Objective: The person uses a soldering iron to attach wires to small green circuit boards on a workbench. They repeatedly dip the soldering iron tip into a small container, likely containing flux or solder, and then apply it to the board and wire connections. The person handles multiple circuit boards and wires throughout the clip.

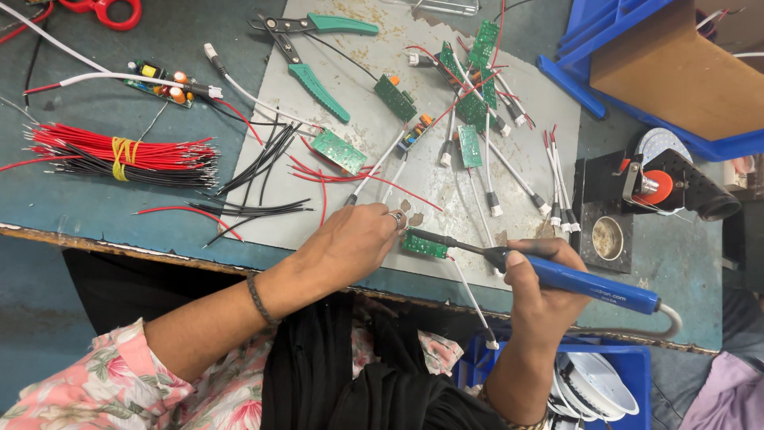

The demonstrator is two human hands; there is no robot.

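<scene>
Green circuit board flat on grey mat at surface edge, between your hands. Left hand at its 9 o'clock, fingers pressed together pinning it. Right hand at 3 o'clock, wrapped around blue soldering iron; iron's long axis runs 3-to-9, tip touching board.

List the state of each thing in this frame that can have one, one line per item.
Soldering iron: gripped in right hand, tip on the board.
Small green circuit board: flat on the mat, left hand steadying it.
Green-handled pliers: lying open, untouched.
Red and black wire bundle: tied with a yellow band.
Loose circuit boards: scattered, wires attached.
Solder stand: upright by the mat.
</scene>
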